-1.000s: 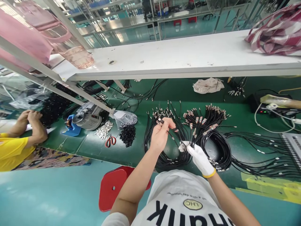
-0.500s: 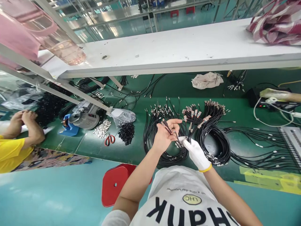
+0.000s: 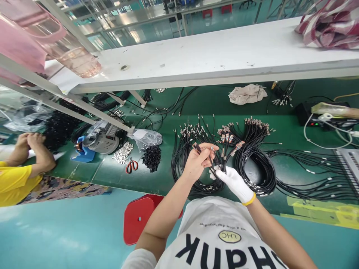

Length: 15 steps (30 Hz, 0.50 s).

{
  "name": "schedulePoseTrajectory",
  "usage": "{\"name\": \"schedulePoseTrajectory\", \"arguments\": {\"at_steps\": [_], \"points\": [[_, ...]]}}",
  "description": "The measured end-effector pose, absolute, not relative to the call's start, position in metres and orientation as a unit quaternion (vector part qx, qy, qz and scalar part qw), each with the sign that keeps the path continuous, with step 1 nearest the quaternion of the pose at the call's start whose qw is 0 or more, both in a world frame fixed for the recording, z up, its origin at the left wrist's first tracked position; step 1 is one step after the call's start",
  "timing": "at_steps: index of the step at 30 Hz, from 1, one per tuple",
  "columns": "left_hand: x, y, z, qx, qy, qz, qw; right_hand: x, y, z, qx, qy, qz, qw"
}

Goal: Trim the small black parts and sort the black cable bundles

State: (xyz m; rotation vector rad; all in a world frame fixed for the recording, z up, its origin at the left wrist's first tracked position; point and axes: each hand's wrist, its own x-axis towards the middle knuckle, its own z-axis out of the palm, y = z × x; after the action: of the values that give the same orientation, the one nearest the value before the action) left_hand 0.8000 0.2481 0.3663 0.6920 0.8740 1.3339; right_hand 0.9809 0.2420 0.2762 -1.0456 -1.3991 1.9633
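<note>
Left hand (image 3: 198, 160) has curled around cables (image 3: 212, 169); bag (image 3: 146, 139) contents look indistinct.

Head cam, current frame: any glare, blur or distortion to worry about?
Head view, centre: left hand, gloved right hand and held cables fairly clear, connector details too small to make out; head view, upper corners: bottle and checked bag look stretched and soft; head view, glare: bright reflections on the far floor, none hiding the hands.
</note>
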Motion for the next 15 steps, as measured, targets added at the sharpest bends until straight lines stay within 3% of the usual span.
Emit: {"name": "schedulePoseTrajectory", "arguments": {"at_steps": [7,15], "points": [[0.808,0.242,0.362,0.297,0.365,0.649,0.598,0.978,0.244,0.276,-0.383,-0.515,0.724,0.254],[0.810,0.239,0.376,0.268,0.411,0.612,0.620,0.980,0.240,0.282,-0.373,-0.519,0.726,0.255]]}}
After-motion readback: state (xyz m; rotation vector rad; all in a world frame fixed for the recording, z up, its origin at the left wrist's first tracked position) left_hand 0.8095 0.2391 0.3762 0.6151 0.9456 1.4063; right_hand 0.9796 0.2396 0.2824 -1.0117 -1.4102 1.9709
